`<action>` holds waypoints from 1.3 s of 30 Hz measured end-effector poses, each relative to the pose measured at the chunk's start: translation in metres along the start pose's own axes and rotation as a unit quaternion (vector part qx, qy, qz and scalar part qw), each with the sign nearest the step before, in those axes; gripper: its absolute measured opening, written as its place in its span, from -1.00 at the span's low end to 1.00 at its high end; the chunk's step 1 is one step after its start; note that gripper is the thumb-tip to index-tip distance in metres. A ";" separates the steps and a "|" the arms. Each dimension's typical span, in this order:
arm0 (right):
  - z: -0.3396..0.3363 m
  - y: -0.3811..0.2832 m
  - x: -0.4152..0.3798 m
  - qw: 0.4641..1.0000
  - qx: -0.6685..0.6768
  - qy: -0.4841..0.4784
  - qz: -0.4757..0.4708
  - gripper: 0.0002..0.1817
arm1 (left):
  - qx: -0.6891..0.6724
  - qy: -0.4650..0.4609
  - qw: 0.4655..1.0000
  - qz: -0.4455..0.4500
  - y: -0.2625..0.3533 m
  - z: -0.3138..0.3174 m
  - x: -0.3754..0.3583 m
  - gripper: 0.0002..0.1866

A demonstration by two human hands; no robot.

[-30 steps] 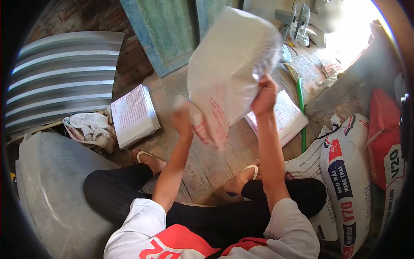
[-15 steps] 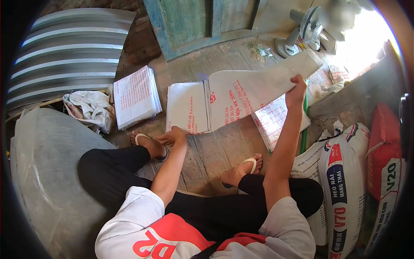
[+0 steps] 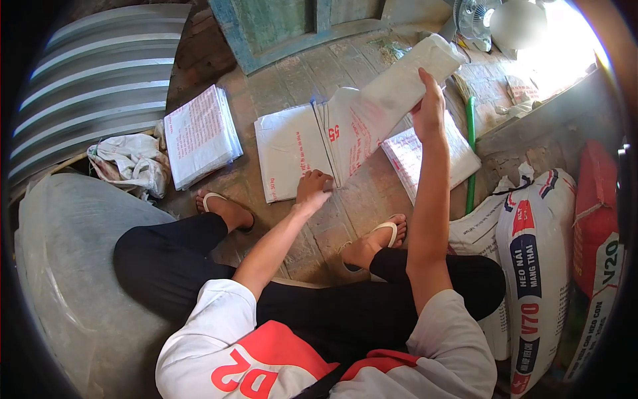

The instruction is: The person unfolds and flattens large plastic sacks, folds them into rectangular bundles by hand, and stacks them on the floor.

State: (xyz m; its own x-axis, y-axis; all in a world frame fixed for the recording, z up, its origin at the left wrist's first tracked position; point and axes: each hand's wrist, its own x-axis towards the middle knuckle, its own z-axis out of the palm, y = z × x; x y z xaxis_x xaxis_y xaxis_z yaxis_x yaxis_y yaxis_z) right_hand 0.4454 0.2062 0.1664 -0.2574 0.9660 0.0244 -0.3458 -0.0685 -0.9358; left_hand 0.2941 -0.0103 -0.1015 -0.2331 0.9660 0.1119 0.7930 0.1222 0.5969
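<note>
My right hand (image 3: 429, 110) is closed on the far end of a white printed plastic sack (image 3: 392, 90), holding it raised and slanting up to the right. The sack's lower part reaches down to a folded white stack (image 3: 286, 149) on the brick floor. My left hand (image 3: 314, 191) rests at the stack's lower right edge, fingers slightly spread on its surface. A second stack of folded sacks (image 3: 203, 136) lies to the left. Partly under my right forearm is a third stack (image 3: 405, 156).
Full feed bags (image 3: 531, 266) and a red bag (image 3: 595, 219) stand at the right. A green pole (image 3: 471, 159) lies beside the third stack. A fan (image 3: 473, 18) is at the back, near a blue-green door (image 3: 279, 26). Crumpled white cloth (image 3: 129, 166) sits at the left.
My left hand has moved right along the stack's lower edge. My right hand has moved up and left with the sack end, which now bends and twists more. The view has shifted slightly.
</note>
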 end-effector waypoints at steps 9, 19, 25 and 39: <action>0.008 -0.012 -0.008 0.997 -0.060 0.012 -0.047 -0.50 | -0.154 0.125 0.973 -0.118 0.008 -0.030 0.026 -0.75; 0.024 -0.005 -0.012 0.909 -0.292 0.048 -0.295 -0.62 | -0.434 0.338 0.827 -0.119 0.056 -0.156 0.097 -0.67; 0.062 0.010 -0.036 0.899 -0.331 -0.035 -0.285 -0.69 | -0.456 0.428 0.780 -0.004 0.130 -0.219 0.084 -0.75; 0.108 -0.003 -0.095 0.942 -0.144 -0.174 -0.248 -0.70 | -0.259 0.471 0.832 0.136 0.178 -0.241 0.059 -0.79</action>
State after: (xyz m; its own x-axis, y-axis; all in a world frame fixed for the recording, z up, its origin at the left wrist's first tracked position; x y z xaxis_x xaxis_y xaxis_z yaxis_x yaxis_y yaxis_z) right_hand 0.3737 0.0877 0.2043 -0.4261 0.7181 0.5503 -0.2557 0.4878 -0.8346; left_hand 0.2858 0.0136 0.2023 -0.6168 0.3050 0.7256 0.5954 -0.4222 0.6836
